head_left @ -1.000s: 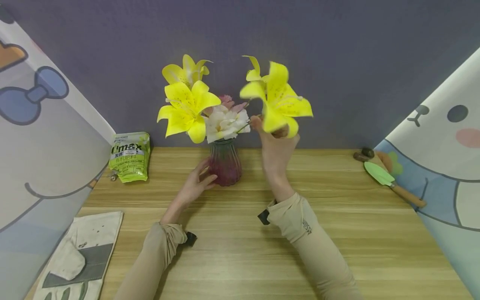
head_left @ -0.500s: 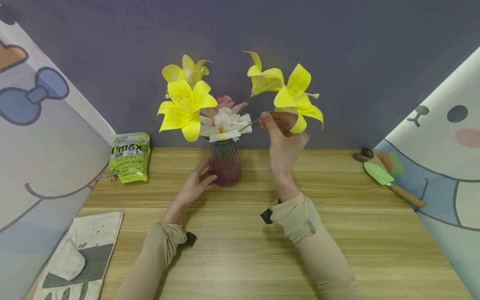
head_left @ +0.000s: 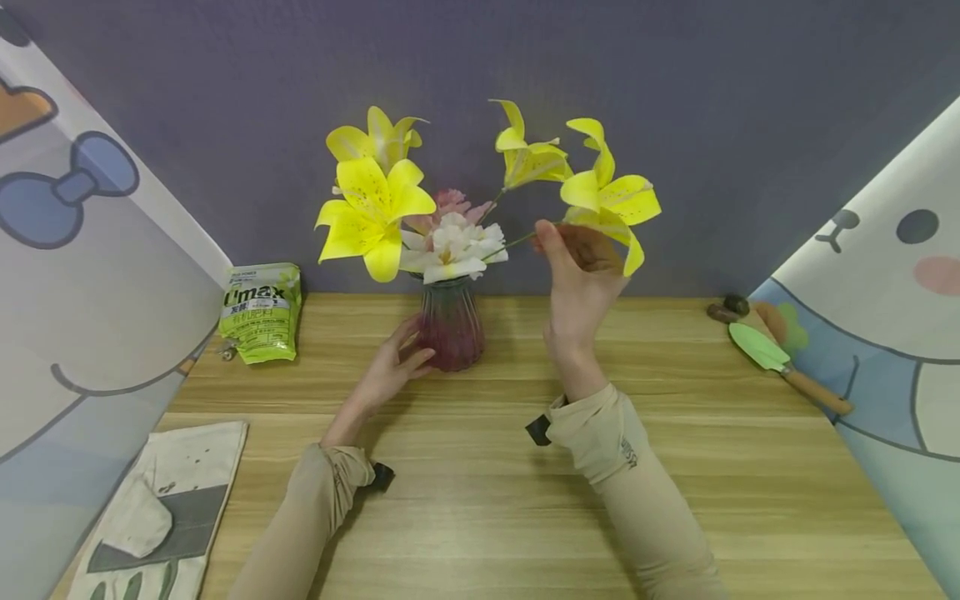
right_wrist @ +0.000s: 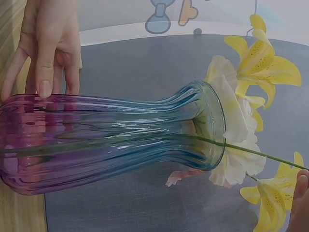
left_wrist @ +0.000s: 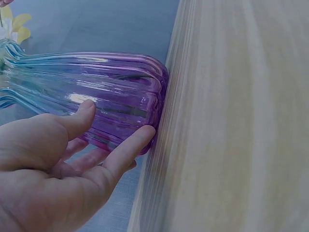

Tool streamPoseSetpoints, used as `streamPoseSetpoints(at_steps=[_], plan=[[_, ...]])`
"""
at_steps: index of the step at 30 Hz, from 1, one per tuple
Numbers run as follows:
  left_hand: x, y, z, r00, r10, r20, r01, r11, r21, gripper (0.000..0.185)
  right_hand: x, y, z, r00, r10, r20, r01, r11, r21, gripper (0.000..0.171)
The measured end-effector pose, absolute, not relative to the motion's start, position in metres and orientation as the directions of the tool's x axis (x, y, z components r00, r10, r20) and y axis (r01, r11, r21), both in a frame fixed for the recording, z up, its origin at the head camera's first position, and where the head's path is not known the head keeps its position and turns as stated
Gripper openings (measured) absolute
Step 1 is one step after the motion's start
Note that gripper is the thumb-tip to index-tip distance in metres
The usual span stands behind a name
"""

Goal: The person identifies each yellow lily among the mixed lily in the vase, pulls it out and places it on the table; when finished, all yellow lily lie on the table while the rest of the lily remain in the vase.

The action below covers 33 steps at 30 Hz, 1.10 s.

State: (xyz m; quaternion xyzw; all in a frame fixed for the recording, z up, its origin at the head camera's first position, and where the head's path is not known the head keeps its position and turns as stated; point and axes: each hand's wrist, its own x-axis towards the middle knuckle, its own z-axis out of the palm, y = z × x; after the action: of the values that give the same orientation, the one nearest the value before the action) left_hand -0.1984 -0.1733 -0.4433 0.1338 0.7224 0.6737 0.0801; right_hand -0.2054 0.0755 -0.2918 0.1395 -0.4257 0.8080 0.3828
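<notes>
A ribbed glass vase (head_left: pixel 452 325), purple at the base and blue-green toward its neck, stands upright against the back wall. My left hand (head_left: pixel 393 360) is at its lower left side, thumb and fingers around the glass. Yellow lilies (head_left: pixel 367 218) lean out on the left, and white flowers (head_left: pixel 453 247) and a pink flower (head_left: pixel 452 202) fill the mouth. On the right, my right hand (head_left: pixel 583 279) pinches the green stem of a yellow lily (head_left: pixel 611 200) just below its bloom. In the right wrist view that stem (right_wrist: pixel 256 152) runs down into the vase.
A green fertilizer bag (head_left: pixel 260 314) stands at the back left. A folded printed cloth (head_left: pixel 180 500) lies at the front left. At the right edge lie a small trowel (head_left: pixel 765 348) with a wooden handle and dark stones (head_left: pixel 726 310). Cartoon-printed panels flank the wooden table (head_left: pixel 465 483).
My right hand has moved right, and the lily it pinches has swung outward, away from the upper right lily, showing more stem. The left hand and vase have stayed in place.
</notes>
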Motion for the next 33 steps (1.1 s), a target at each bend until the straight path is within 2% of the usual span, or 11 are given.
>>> streamPoseSetpoints(at_steps=[16,26,33], plan=[[-0.1972,-0.1734,-0.4408,-0.954,0.293,0.055,0.070,0.040,0.997,0.069,-0.2040,0.0748,-0.2834,-0.672,0.540,0.507,-0.730,-0.369,-0.575,0.008],[-0.1990,-0.1761,-0.4444,-0.951,0.303,0.055,0.067,0.028,0.997,0.070,-0.2059,0.0780,-0.2849,-0.616,0.559,0.555,-0.779,-0.328,-0.534,0.012],[-0.2002,-0.1764,-0.4447,-0.952,0.300,0.056,0.069,0.033,0.997,0.070,-0.2066,0.0800,-0.2824,-0.634,0.559,0.534,-0.764,-0.348,-0.543,0.010]])
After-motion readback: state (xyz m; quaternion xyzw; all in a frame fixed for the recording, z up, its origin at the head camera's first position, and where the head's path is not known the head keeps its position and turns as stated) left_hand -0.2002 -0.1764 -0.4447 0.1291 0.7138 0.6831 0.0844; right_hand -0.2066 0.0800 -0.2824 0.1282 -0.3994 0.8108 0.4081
